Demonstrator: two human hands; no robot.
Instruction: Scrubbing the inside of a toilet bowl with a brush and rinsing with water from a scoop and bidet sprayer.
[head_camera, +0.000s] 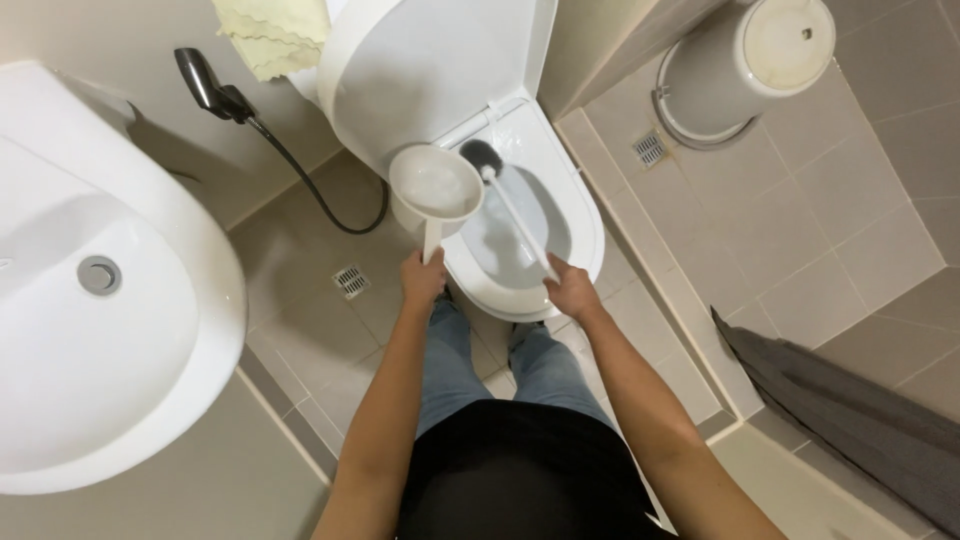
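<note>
Home bathroom: toilet (560, 200), sink (120, 300).

The toilet bowl (575, 215) and its raised lid (420, 70) look like glossy white ceramic and smooth hard plastic, with soft light reflections on them. The dipper (436, 185) in the left hand (423, 278) is matt, off-white plastic, and the toilet brush (483, 157) in the right hand (572, 292) has a smooth white plastic handle and a dark bristled head. The sink (150, 300) is glossy white ceramic with a dull metal drain (98, 274). The floor tiles (830, 200) are matt beige-grey, slightly rough-looking. The spray nozzle (205, 85) is shiny black plastic on a dark hose. A grey mat (850, 410) and a pale yellow cloth (272, 35) look soft and woven.
</note>
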